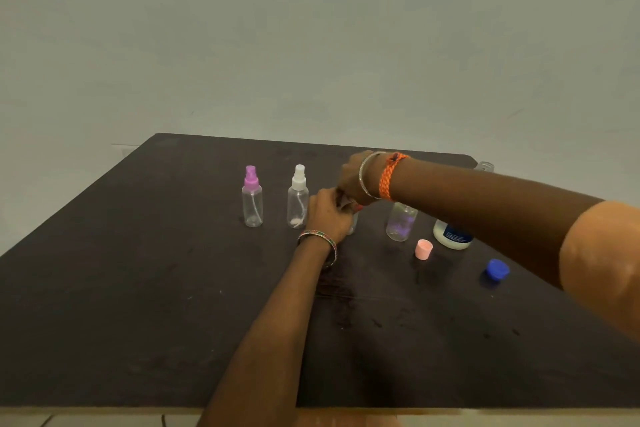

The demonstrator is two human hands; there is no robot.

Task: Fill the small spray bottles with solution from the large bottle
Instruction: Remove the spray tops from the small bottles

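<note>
My left hand point(325, 215) grips a small clear spray bottle point(352, 224) standing on the dark table point(138, 288). My right hand point(353, 180) is curled over that bottle's top, which is mostly hidden; a bit of red shows under the fingers. To the left stand a purple-topped spray bottle point(252, 198) and a white-topped spray bottle point(298, 198). An open clear bottle point(401, 222) without a top stands to the right. The large white bottle with a blue label point(452, 236) is partly hidden behind my right forearm.
A pink cap point(424, 249) and a blue cap point(497, 269) lie on the table near the large bottle. A clear object point(485, 166) sits at the table's far right corner. A pale wall stands behind the table.
</note>
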